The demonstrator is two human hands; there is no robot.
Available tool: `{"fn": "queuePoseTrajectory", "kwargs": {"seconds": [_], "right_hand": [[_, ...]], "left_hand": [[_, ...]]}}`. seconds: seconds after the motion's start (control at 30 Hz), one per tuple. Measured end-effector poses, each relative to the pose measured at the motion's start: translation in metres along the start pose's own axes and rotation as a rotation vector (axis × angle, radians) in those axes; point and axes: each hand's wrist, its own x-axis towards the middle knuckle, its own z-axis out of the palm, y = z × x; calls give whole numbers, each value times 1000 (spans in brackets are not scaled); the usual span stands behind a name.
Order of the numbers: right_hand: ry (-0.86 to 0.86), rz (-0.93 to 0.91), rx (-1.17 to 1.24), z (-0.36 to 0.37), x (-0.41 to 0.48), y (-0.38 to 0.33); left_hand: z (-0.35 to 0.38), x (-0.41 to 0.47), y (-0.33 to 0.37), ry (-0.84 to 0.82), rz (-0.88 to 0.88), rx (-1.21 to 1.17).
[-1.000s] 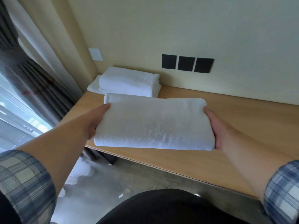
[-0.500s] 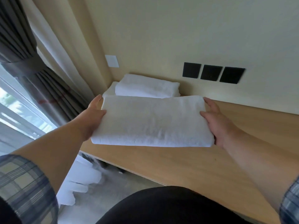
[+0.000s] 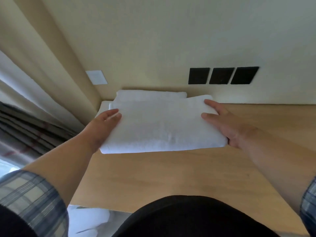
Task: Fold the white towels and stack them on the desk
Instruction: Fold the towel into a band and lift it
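Left hand [image 3: 104, 124] and right hand [image 3: 224, 125] grip the crosswise folded towel [image 3: 162, 127] by its ends — the towel stack [image 3: 150, 94] lies just beyond, slightly leftward.

The left grip [image 3: 106, 124] and right grip [image 3: 222, 124] are clasping the two short ends of a folded white towel [image 3: 162, 129], holding it above the wooden desk [image 3: 171, 177]. Its far edge is overlapping the stack of folded towels [image 3: 150, 94] lying in the desk's back-left corner, near three black wall plates [image 3: 221, 75].
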Motion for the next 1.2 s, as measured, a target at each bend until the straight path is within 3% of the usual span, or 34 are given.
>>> {"fn": "queuePoseTrajectory", "kwargs": {"seconds": [0.37,0.73,0.97,1.2], "right_hand": [[191,17,63,75,52,3],[362,-118,7,82,142,-58],[364,92,-174,87,186,-19],[423,10,-24,68,192,-34]], "left_hand": [[-47,122,-7,-204,78,-62],[-56,218,42,-113,271,-197],[-32,249,13,-188,68,-217],[-33,262,29,-144,107,-268]]}}
